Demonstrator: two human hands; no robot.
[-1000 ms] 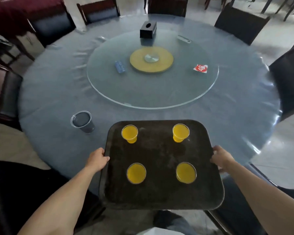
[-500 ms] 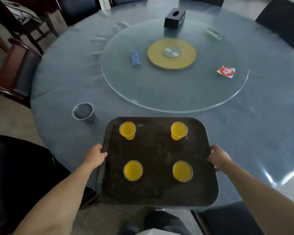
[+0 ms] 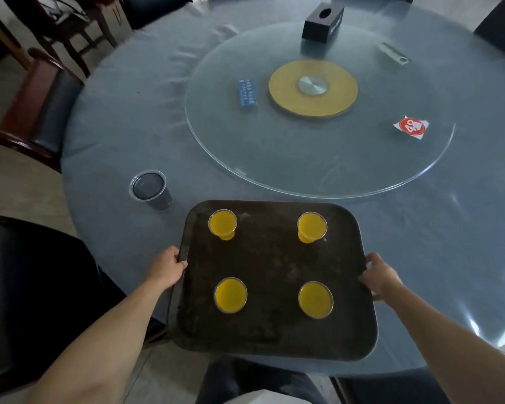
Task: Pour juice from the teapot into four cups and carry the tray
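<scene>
A: Where did the tray (image 3: 274,272) stand at that moment?

B: At the near edge of the worktop (image 3: 114,135), its near part jutting past the rim toward the person. Whether it rested on the cloth or hung just above it, I could not tell. Four cups sat on it, all full of orange juice: far left cup (image 3: 222,223), far right cup (image 3: 312,227), near left cup (image 3: 230,295), near right cup (image 3: 315,299). No teapot was in view.

A: And the hands?

B: The left hand (image 3: 166,268) was closed on the tray's left rim, the right hand (image 3: 379,275) on the right rim, fingers curled round the edge with most of them hidden beneath.

A: So pouring looked done. What could have gone wrong?

B: The juice stood high in every cup, so I judged that any tilt, one hand rising above the other, would have slopped it over. The cups looked light and thin; a jerk might have slid or tipped them. The tray's far edge could also have clipped the dark cup (image 3: 150,189) just beyond its far left corner, or the glass turntable (image 3: 216,141) if pushed forward.
</scene>
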